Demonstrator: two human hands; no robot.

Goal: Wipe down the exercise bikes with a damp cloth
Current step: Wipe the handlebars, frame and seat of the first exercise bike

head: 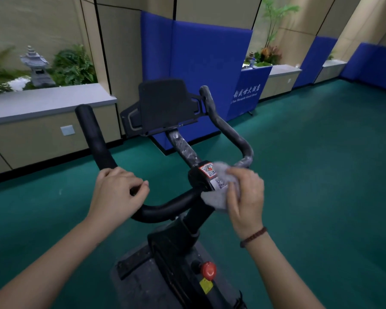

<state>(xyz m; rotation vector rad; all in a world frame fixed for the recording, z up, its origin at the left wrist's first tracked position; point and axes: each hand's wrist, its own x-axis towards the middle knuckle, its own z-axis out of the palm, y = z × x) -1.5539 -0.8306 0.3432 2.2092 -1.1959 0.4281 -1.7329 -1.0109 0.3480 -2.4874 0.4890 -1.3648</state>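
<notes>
A person's left hand (pixel 118 190) curled closed around the exercise bike's handlebar (pixel 165 208) while the right hand (pixel 245 197) pressed a grey cloth (pixel 218 197), fingers wrapped over it, beside QR-code stickers (pixel 210 172); the banner (pixel 247 94) lettering at far right was unreadable.

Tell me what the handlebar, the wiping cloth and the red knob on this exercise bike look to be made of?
Handlebar: seemingly a matte black foam or rubber sleeve, dull and without glare; its right arm looks scuffed grey. Cloth: soft pale grey fabric, fuzzy and crumpled under the right hand, perhaps microfibre. Red knob: probably hard plastic, smooth with a slight sheen.
</notes>
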